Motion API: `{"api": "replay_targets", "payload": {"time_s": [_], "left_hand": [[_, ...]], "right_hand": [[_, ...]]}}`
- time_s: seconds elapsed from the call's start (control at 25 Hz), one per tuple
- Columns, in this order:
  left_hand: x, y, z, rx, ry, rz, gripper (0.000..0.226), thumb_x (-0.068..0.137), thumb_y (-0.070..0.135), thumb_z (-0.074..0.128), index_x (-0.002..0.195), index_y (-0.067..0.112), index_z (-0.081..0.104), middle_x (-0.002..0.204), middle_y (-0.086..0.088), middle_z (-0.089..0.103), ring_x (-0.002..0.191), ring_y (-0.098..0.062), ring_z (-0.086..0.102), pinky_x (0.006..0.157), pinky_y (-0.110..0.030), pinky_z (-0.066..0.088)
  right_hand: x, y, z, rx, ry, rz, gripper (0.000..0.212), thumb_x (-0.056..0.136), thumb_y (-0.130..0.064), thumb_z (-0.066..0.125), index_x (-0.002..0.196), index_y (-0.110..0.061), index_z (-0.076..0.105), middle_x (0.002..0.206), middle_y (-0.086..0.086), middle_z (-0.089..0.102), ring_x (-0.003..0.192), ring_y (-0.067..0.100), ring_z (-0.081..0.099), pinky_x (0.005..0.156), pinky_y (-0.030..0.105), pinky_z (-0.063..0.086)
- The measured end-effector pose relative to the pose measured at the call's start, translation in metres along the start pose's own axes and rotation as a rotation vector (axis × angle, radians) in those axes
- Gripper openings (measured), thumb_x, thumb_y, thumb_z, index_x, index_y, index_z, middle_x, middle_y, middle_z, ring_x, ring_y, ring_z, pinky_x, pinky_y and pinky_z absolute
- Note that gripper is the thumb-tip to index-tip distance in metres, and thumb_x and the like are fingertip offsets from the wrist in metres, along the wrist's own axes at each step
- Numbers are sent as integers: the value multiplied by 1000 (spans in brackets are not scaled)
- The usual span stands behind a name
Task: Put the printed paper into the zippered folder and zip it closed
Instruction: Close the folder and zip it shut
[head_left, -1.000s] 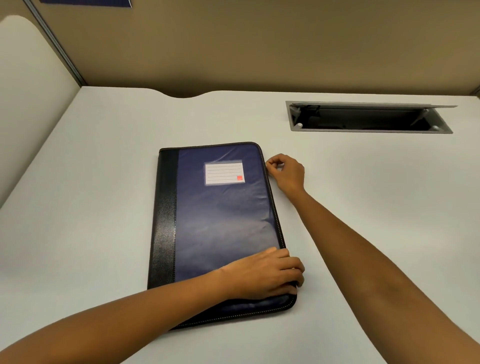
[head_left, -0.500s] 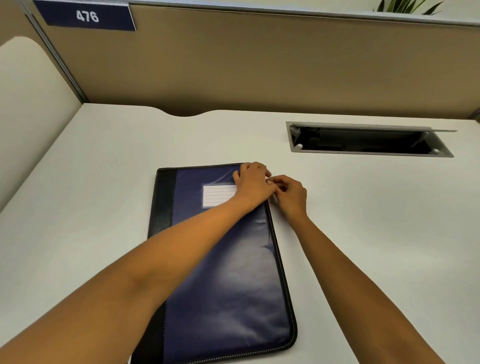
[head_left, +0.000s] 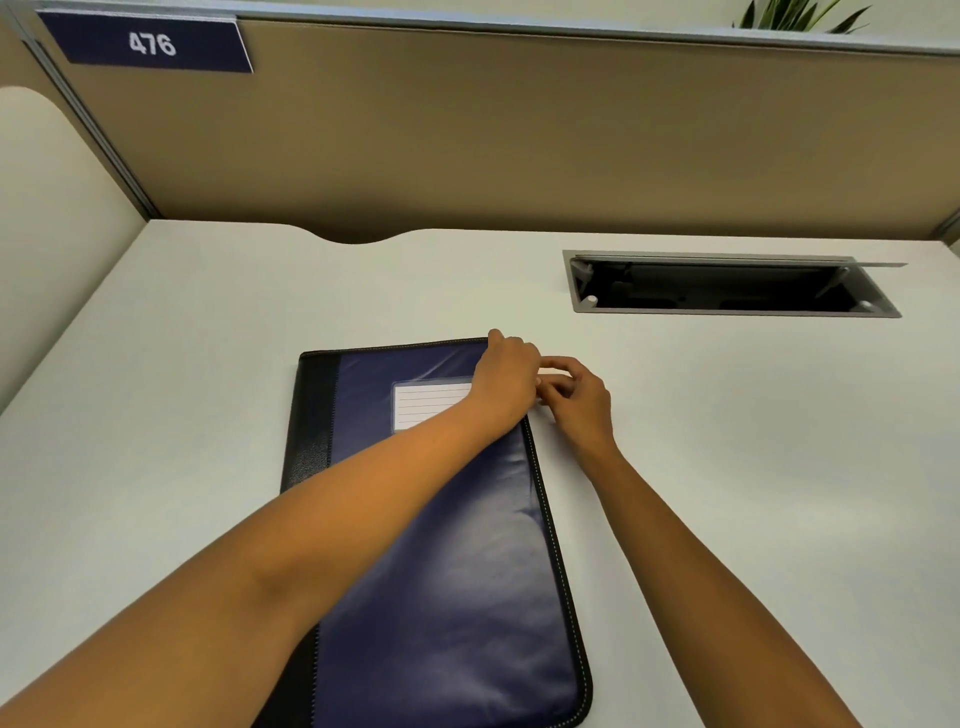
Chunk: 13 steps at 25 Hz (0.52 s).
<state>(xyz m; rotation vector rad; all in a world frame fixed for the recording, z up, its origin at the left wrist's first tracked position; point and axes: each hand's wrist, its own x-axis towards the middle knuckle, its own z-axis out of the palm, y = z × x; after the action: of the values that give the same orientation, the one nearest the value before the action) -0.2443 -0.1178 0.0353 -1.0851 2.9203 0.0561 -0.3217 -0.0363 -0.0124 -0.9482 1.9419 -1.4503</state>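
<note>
Both hands meet at the far right corner of one zippered folder, which lies flat and shut on the desk. Left hand rests curled on the cover at that corner, pressing it down; whether it grips anything cannot be told. Right hand sits just beside the folder's right edge, fingers pinched narrow, apparently on the zipper pull, which is hidden. The folder's long axis runs from the person outward, spine on the left. The right hand is nearer the zipper track. No printed paper is visible; presumably it is inside. Count: one folder, one label window, one cable hatch.
</note>
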Motion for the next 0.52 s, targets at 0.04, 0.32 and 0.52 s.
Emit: {"api": "replay_targets", "payload": {"time_s": [0.04,0.32,0.52], "left_hand": [[0,1,-1,-9,-8,-10,15,94,8,46,98,5,60,102,-12,63,106,-28,50,53,-19,28],[-1,3,-11,20,73,-21,17,84,-9,52,98,-1,59,118,-15,47,103,-26,49,65,-25,36],[11,3,-7,139,79,-17,17,87,-5,51,101,0,60,124,-15,44,108,-26,46,80,-29,40]], "right_hand": [[-1,0,-1,-8,-1,-6,17,86,-19,66,95,-33,63,81,-9,73,78,4,69,79,24,53],[-21,7,13,-330,88,-116,23,77,-45,60,78,-23,63,97,-13,51,80,-2,51,89,32,38],[-20,8,16,-386,65,-117,29,72,-56,57,74,-28,62,102,-15,48,91,4,47,89,27,26]]}}
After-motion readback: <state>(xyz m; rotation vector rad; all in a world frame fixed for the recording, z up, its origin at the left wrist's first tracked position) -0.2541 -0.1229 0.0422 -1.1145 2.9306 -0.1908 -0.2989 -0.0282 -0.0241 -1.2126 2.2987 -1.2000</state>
